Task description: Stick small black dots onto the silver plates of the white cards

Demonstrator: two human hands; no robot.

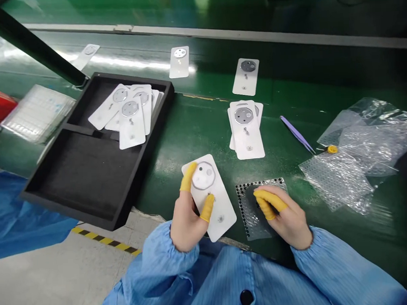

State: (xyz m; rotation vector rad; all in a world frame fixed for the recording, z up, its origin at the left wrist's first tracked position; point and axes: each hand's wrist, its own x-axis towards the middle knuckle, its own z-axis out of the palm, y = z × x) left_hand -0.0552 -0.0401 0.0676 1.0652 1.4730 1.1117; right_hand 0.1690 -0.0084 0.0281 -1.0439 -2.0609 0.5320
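Note:
My left hand (190, 216), with yellow finger cots on thumb and forefinger, grips a white phone back cover (222, 201) that has a round silver camera area near its top. My right hand (283, 212), also in yellow finger cots, is closed in a pinch over a clear sheet (252, 227) edged with rows of small black dots. Whatever sits between its fingertips is too small or hidden to make out. Beyond both hands lies a small stack of similar back covers (249, 134).
At left, a black tray (89, 171) holds several back covers (131, 124) in its far compartment. More single covers (179, 63) lie along the green belt. Purple tweezers (296, 134) and crumpled clear plastic bags (368, 145) are at right. A dark post (33, 43) rises behind the tray.

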